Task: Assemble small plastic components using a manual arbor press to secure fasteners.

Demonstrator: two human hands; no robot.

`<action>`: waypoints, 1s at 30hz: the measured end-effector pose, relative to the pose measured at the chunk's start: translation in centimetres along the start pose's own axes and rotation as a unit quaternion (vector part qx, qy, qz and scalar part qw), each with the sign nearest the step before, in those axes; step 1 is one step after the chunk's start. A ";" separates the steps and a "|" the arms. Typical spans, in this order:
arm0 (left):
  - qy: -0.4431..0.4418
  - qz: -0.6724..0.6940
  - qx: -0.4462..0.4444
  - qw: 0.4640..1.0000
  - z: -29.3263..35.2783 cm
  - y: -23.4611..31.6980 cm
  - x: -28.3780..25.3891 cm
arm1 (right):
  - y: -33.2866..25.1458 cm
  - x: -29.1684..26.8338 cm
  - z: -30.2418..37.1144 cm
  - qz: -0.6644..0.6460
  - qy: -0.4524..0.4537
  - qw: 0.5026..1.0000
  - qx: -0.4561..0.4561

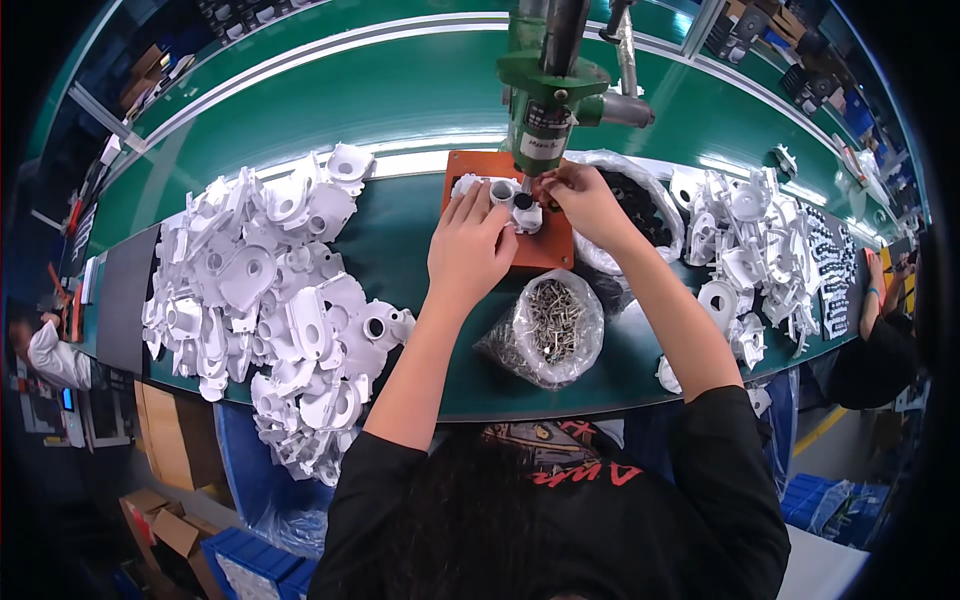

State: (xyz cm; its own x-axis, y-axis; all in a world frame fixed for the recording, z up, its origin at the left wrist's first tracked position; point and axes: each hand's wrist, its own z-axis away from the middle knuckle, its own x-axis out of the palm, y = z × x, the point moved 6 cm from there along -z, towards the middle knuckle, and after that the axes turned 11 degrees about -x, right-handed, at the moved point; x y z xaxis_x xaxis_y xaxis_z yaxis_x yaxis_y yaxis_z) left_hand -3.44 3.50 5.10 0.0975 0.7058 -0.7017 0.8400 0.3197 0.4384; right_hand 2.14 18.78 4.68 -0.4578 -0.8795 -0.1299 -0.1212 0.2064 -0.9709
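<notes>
A white plastic part [530,219] with round sockets lies on an orange block [556,249], under the tip of a green press machine [541,143]. My left hand [470,248] reaches over the part's left side, fingers on top and thumb along the near edge, steadying it. A dark round piece [523,201] shows in one socket. Close by the press tip, my right hand [585,203] is closed in a pinch at the part's right side. Whatever its fingertips hold is too small to make out.
White plastic parts are heaped to the left [250,275] and right [745,235]. A clear bag of metal screws or pins [555,320] sits nearest me; a bag of black pieces [640,205] stands beyond it. Another person [875,340] is at the far right, one more at the left edge.
</notes>
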 end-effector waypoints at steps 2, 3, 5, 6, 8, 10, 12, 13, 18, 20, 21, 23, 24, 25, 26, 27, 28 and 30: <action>0.001 -0.001 -0.001 1.000 0.0 0.0 -0.1 | -0.1 0.1 -0.1 0.003 -0.011 1.000 -0.001; 0.002 -0.002 -0.001 1.000 0.0 0.0 -0.1 | -0.2 0.1 -0.1 0.012 -0.012 1.000 0.007; 0.004 -0.002 -0.001 1.000 -0.1 0.0 -0.1 | 0.2 0.0 -0.2 0.022 -0.012 1.000 0.015; 0.004 0.000 0.000 1.000 -0.1 0.0 -0.1 | 0.7 -0.1 -0.2 0.001 -0.001 1.000 0.014; 0.004 0.001 0.001 1.000 -0.1 0.0 -0.1 | 1.2 0.0 -0.3 -0.021 0.009 1.000 0.012; 0.001 -0.003 -0.003 1.000 0.0 -0.1 0.1 | 0.6 0.1 -0.4 0.048 0.030 0.997 -0.042; 0.003 -0.001 -0.003 1.000 0.0 0.0 0.0 | 1.1 0.1 -0.4 0.022 0.047 0.998 -0.041; 0.005 0.001 -0.003 1.000 0.1 0.0 0.0 | 1.5 0.0 -0.4 -0.003 0.063 0.997 -0.039; 0.019 0.005 -0.007 1.000 0.0 0.1 -0.1 | 3.0 0.2 -0.7 -0.016 0.078 0.994 -0.069; 0.021 0.007 -0.006 1.000 0.0 0.1 -0.2 | 3.1 0.3 -0.7 -0.028 0.078 0.994 -0.076; 0.020 0.003 -0.005 1.000 -0.1 0.1 -0.3 | 2.9 0.3 -0.7 -0.022 0.077 0.994 -0.073; 0.019 0.000 -0.004 1.000 -0.1 0.1 -0.2 | 2.5 0.4 -0.5 -0.015 0.076 0.994 -0.071; 0.020 0.002 -0.004 1.000 0.0 0.0 -0.2 | 2.3 0.4 -0.3 0.011 0.071 0.996 -0.059; 0.020 0.004 -0.004 1.000 0.0 0.0 -0.2 | 2.3 0.4 -0.2 0.038 0.067 0.996 -0.048; 0.020 0.003 -0.005 1.000 0.0 0.0 -0.3 | 2.2 0.5 -0.2 0.037 0.066 0.996 -0.048; 0.016 0.003 -0.002 1.000 -0.1 0.0 -0.3 | 2.1 0.5 -0.1 0.020 0.070 0.996 -0.059; 0.011 0.002 0.001 1.000 0.0 0.1 -0.3 | 2.0 0.5 -0.1 0.003 0.074 0.995 -0.070; 0.010 0.004 0.003 1.000 -0.1 0.2 -0.2 | 2.3 0.2 0.0 0.006 0.078 0.994 -0.079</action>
State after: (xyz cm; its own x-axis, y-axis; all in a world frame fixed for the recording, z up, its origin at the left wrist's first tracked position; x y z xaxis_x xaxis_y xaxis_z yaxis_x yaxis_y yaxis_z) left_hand -3.38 3.50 5.39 0.0936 0.7213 -0.6863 0.8424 0.3101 0.4408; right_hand 1.74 19.10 2.47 -0.5886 -0.8027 -0.0962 -0.2470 0.2918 -0.9240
